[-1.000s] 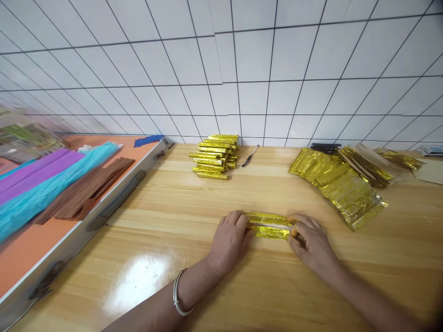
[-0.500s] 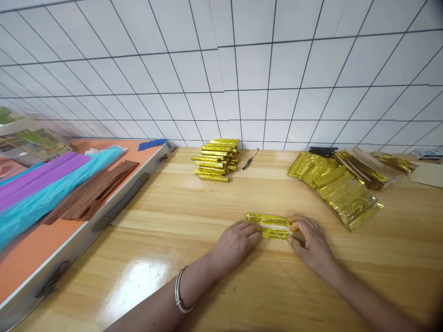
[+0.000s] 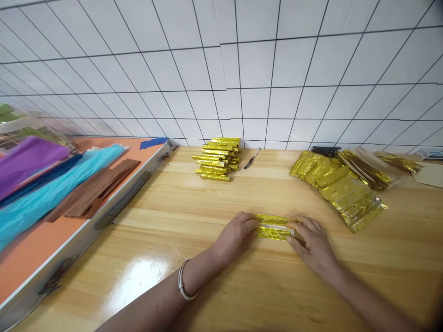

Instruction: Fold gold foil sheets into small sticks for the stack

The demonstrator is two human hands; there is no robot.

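A sheet of gold foil paper [image 3: 273,233] lies on the wooden table, its two long edges folded inward with a thin pale strip showing between them. My left hand [image 3: 236,234] has its fingers closed on the sheet's left end, thumb at the lower fold. At the right end, my right hand [image 3: 311,240] pinches the paper between thumb and fingers. Beyond the hands sits a pile of rolled gold foil tubes [image 3: 218,159]. Flat gold foil sheets [image 3: 339,184] are fanned out to the right.
A pen [image 3: 252,159] lies beside the tubes. On the left, an orange-topped raised board [image 3: 31,258] bears brown paper [image 3: 95,189], turquoise paper [image 3: 62,193] and purple paper [image 3: 31,163]. A black object [image 3: 325,151] rests near the tiled wall [image 3: 256,64].
My left hand slid right along the foil, then back to its left end. My right hand stayed at the right end. The purple paper at far left has shifted, showing dark blue paper.
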